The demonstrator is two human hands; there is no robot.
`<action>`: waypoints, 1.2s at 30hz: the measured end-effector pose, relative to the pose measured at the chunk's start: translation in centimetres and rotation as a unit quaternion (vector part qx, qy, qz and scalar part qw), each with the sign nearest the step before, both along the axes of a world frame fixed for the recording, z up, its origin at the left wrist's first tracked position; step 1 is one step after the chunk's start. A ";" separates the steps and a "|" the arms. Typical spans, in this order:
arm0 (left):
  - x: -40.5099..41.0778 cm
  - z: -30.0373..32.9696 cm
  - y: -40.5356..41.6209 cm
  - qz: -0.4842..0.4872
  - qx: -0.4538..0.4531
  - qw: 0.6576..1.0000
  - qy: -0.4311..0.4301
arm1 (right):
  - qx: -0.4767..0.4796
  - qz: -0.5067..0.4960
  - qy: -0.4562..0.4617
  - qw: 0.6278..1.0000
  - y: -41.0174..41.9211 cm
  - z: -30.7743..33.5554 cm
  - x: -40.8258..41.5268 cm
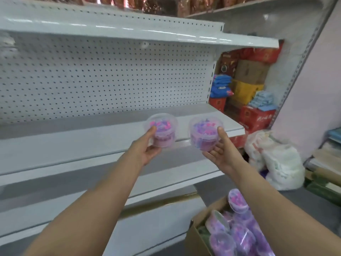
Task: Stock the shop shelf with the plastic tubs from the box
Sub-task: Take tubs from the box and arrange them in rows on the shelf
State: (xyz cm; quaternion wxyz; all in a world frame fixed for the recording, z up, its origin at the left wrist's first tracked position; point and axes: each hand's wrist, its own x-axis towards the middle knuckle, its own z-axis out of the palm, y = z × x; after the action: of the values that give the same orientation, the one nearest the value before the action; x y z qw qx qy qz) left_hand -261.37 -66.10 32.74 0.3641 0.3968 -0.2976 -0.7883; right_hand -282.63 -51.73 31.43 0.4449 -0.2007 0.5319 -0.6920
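Left hand [149, 147], centre of frame, grips a clear plastic tub [162, 130] w/ pink and purple contents: thumb up along the near side by the lid, fingers curled under the base. Right hand [220, 152], just right of centre, holds a second tub [204, 133] of the same kind, thumb on its right side near the lid, fingers cupped beneath. Both arms reach up from the bottom of the frame. The two tubs sit side by side, near each other but apart, both raised in front of the white shelf [110, 130] that runs across the middle of the frame. Neither tub looks set down yet; the left one overlaps the shelf's front edge in the picture, the right one hangs at or just before that edge.

Progress, as a judgement: very early. The shelf board shows no tubs on it anywhere in view, and the pegboard back panel [103, 74] behind it is bare. So these two look like the first pair going on.

Cardboard box [198, 237], lower right corner, is open and well filled w/ more tubs [238, 201] of the same purple sort, some lying on their sides. Most of the job is left: place these two, then go back to the box many times.

Right edge of frame: stacked cartons [256, 117] and a white plastic bag [275, 159] on the floor, not part of the task.
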 end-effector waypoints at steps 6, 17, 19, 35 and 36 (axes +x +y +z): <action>10.7 2.2 -5.1 0.098 0.009 0.994 0.038 | 0.012 0.076 0.037 0.996 -8.6 2.5 9.2; 33.5 1.5 -17.8 0.212 -0.033 0.976 -0.037 | 0.005 0.167 -0.006 0.986 -25.8 3.6 31.1; 36.6 1.5 -20.1 0.222 -0.048 0.973 -0.043 | 0.004 0.177 -0.010 0.984 -28.7 3.0 34.3; 49.9 -7.0 -37.1 0.327 -0.059 0.922 -0.199 | 0.018 0.184 -0.035 0.982 -37.9 0.9 46.9; 50.0 -7.0 -37.2 0.333 -0.059 0.919 -0.203 | 0.018 0.182 -0.037 0.982 -38.0 0.8 47.0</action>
State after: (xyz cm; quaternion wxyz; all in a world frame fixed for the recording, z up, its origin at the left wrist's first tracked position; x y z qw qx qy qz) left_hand -211.40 -103.31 25.77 0.5603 0.6021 -0.2616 -0.5052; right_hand -235.63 -89.76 32.24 0.5861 -0.2607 0.4821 -0.5968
